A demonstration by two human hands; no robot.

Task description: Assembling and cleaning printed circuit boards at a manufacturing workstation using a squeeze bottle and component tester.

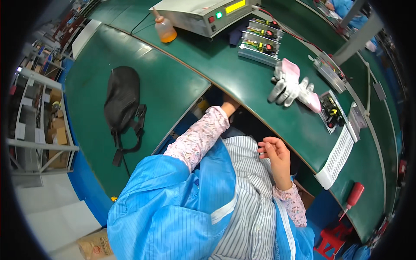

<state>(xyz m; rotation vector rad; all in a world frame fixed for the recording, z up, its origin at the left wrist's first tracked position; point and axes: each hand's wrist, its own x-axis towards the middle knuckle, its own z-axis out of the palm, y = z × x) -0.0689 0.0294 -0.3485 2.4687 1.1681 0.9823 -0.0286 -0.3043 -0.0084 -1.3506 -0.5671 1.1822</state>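
My left hand [230, 106] reaches beneath the edge of the green workbench [182, 69]. Only the wrist and back of the hand show there; its fingers are hidden under the tabletop. In front of my striped shirt, my right hand [278, 160] hovers with loosely bent fingers apart, holding nothing. It is close to the bench's front edge and touches no object. On the bench beyond it lies a pair of grey-white and pink work gloves [289, 86]. Right of the gloves is a circuit board in a metal frame [331, 112].
A black bag [123, 97] lies on the left tabletop. Farther back are a squeeze bottle [165, 29] with orange liquid, a bench instrument [199, 15] and several framed circuit boards [260, 43]. At right lie a printed label sheet [336, 160] and a red-handled screwdriver [355, 194], above a red stool [331, 240].
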